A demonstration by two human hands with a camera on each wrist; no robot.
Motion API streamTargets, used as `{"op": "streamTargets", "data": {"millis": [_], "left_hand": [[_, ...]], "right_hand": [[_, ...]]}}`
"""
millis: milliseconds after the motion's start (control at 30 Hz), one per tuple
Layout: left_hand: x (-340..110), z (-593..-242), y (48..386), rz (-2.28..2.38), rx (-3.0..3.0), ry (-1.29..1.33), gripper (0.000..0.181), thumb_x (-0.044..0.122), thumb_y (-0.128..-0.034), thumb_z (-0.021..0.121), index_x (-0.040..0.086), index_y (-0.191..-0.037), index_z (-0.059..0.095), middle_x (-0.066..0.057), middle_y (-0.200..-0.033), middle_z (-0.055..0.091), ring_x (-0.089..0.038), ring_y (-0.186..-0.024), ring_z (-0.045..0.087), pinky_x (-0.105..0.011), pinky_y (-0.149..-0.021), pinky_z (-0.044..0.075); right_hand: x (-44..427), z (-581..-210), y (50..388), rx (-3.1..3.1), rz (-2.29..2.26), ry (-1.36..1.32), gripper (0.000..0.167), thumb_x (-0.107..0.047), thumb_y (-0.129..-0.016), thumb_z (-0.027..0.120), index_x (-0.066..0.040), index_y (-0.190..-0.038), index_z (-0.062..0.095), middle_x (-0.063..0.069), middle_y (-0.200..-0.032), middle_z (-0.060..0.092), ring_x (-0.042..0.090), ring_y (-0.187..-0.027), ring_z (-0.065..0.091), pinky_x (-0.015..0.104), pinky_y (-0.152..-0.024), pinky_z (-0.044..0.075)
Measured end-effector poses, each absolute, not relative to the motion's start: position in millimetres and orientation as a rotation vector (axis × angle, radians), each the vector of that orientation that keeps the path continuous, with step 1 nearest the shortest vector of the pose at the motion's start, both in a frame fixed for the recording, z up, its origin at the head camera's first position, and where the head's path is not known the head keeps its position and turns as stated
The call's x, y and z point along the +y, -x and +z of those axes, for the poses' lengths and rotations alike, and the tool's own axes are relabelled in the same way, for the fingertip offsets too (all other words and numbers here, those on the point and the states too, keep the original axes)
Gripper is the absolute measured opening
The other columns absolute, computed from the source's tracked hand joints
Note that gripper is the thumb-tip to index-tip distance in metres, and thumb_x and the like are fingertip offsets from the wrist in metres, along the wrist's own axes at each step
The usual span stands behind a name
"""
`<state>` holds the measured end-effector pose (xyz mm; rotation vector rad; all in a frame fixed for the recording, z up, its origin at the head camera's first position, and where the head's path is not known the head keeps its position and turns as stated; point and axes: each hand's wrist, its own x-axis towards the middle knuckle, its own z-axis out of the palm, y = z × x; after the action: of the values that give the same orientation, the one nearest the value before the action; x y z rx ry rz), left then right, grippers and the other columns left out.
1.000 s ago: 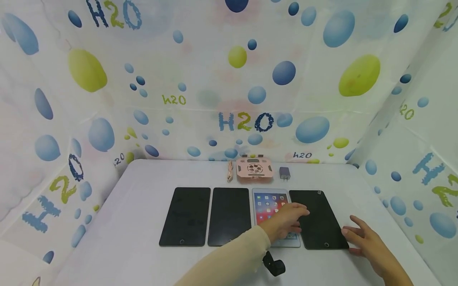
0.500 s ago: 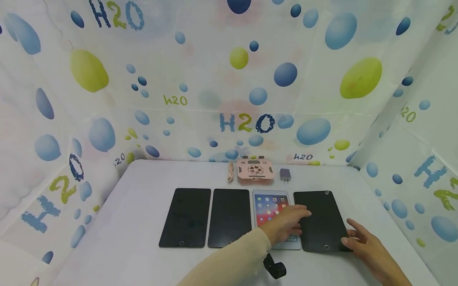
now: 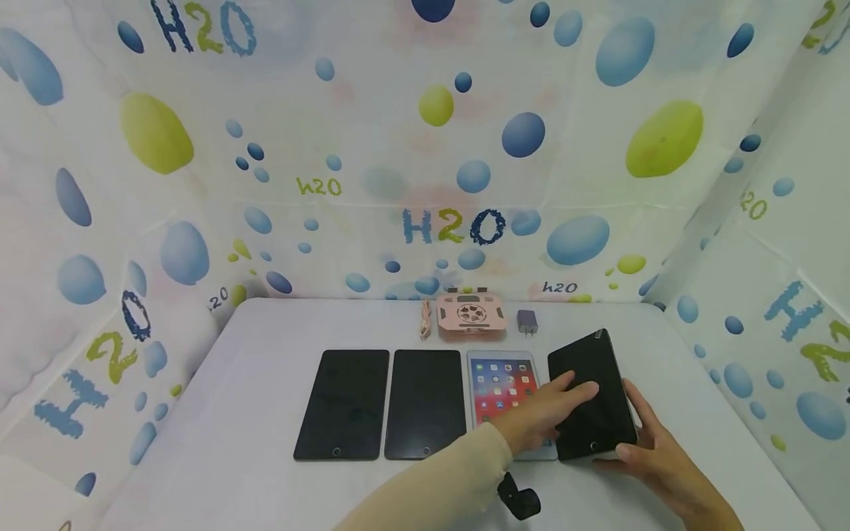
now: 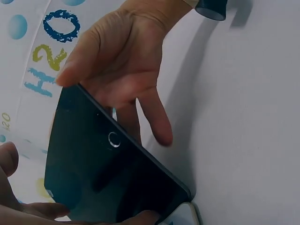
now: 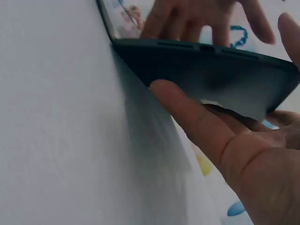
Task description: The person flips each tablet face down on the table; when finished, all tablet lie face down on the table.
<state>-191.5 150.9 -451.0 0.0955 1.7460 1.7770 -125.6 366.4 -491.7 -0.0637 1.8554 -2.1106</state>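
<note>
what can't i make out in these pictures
Head view: part of the white rectangular lit-screen tablet, covered by the left hand.
Head view: its screen icons, too small.
Head view: beige fabric sleeve, cut off by the bottom edge.
Right wrist view: back of the tilted black rectangular tablet, partly hidden by the right hand.

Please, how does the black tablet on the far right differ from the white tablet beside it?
The black tablet is tilted, its right side raised; the white tablet lies flat. The black tablet's screen is dark, while the white tablet's shows lit app icons. The black tablet has a black border, the white tablet a white one. Both are rectangular tablets.
</note>
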Motion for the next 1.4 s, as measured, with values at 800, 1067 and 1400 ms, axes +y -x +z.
{"op": "streamTargets", "data": {"millis": [800, 1067, 1400], "left_hand": [[157, -444, 190, 1.762, 1.763, -0.218, 0.071, 0.039, -0.0902, 0.078, 0.036, -0.153, 0.046, -0.007, -0.136, 0.063, -0.027, -0.113, 0.066, -0.058, -0.098, 0.053], [155, -449, 188, 1.997, 1.569, -0.142, 0.069, 0.007, -0.0877, 0.073, 0.022, -0.151, 0.050, -0.009, -0.099, 0.074, -0.036, -0.090, 0.075, -0.051, -0.083, 0.061], [151, -454, 192, 2.192, 1.372, -0.014, 0.081, -0.006, -0.0848, 0.063, 0.029, -0.154, 0.042, -0.021, -0.104, 0.068, -0.040, -0.091, 0.074, -0.051, -0.068, 0.061]], "right_hand": [[329, -473, 122, 2.244, -1.990, 0.119, 0.091, -0.001, -0.098, 0.061, -0.034, -0.165, 0.009, 0.029, -0.166, 0.005, 0.043, -0.137, 0.046, 0.028, -0.091, 0.057], [329, -470, 119, 2.504, -1.697, 0.157, 0.080, -0.009, -0.097, 0.068, -0.023, -0.163, 0.025, 0.022, -0.167, 0.018, 0.059, -0.147, 0.017, 0.036, -0.101, 0.052], [350, -465, 127, 2.631, -1.439, -0.047, 0.080, -0.027, -0.098, 0.071, -0.014, -0.163, 0.025, 0.026, -0.167, 0.013, 0.059, -0.146, 0.019, 0.069, -0.106, 0.039]]}}
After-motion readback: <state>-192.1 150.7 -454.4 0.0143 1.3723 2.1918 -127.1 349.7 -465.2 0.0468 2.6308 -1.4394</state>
